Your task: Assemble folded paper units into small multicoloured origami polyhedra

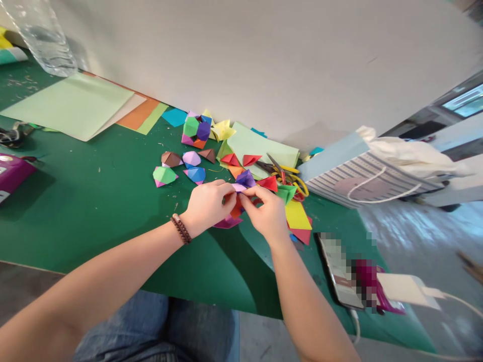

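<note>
The left hand (209, 205) and right hand (267, 210) hold a lavender paper piece (239, 187) in narrow thumb-and-finger pinches, above the middle of the surface (113, 201). The piece's visible long axis runs roughly left to right, between the fingertips; its ends are hidden. A purple fold (246, 178) shows just beyond it; a magenta fold (228, 221) shows on the near side. Whether these join the piece cannot be told from here.

The paper is matte, with sharp creases and flat facets. A multicoloured faceted ball (196, 129) sits at far left of the hands, near four domed paper units. Yellow-handled scissors (300, 183) and red folds (267, 183) crowd the right.

Bare green surface extends left and near, to a straight near edge; the wall (241, 65) bounds the far side.
</note>
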Action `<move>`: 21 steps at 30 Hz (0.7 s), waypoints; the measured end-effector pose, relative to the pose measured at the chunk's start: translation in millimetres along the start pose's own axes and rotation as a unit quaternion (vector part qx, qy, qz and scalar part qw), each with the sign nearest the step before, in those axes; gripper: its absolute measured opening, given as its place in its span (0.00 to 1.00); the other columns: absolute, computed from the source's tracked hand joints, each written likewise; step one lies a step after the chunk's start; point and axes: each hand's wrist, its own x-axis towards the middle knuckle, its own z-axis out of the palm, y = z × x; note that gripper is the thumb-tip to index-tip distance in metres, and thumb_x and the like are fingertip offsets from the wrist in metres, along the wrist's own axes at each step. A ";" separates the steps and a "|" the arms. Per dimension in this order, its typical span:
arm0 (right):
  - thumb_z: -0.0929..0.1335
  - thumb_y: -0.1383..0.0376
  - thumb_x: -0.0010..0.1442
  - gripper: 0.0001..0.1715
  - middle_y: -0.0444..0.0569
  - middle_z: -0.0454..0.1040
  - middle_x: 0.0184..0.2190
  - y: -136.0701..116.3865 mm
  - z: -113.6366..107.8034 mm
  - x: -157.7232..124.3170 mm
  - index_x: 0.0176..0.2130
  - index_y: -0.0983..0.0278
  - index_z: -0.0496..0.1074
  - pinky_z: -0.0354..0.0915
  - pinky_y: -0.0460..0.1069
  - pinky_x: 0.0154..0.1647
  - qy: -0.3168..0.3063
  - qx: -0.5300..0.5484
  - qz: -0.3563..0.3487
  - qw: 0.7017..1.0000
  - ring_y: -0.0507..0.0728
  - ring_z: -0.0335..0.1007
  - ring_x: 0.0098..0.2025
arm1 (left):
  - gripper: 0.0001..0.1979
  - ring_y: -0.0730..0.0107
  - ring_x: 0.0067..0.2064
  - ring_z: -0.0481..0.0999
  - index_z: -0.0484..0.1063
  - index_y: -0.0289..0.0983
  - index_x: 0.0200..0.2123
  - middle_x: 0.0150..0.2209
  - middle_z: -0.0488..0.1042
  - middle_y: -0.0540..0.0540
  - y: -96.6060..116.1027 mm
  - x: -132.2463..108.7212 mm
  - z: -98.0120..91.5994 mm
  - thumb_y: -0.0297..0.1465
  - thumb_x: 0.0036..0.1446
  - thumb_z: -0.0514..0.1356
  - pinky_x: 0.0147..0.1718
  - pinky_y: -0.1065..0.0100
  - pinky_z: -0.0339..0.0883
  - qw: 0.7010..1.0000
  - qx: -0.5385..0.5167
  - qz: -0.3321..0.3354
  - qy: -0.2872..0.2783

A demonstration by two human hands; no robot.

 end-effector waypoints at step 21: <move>0.67 0.55 0.58 0.17 0.49 0.79 0.28 -21.5 5.8 -2.9 0.37 0.63 0.79 0.65 0.48 0.25 -0.035 0.029 0.108 0.993 0.54 0.69 0.24 | 0.08 0.70 0.28 0.65 0.70 0.36 0.31 0.30 0.64 0.46 -9.4 -1.1 9.9 0.25 0.58 0.52 0.22 0.69 0.56 0.979 0.152 0.120 0.055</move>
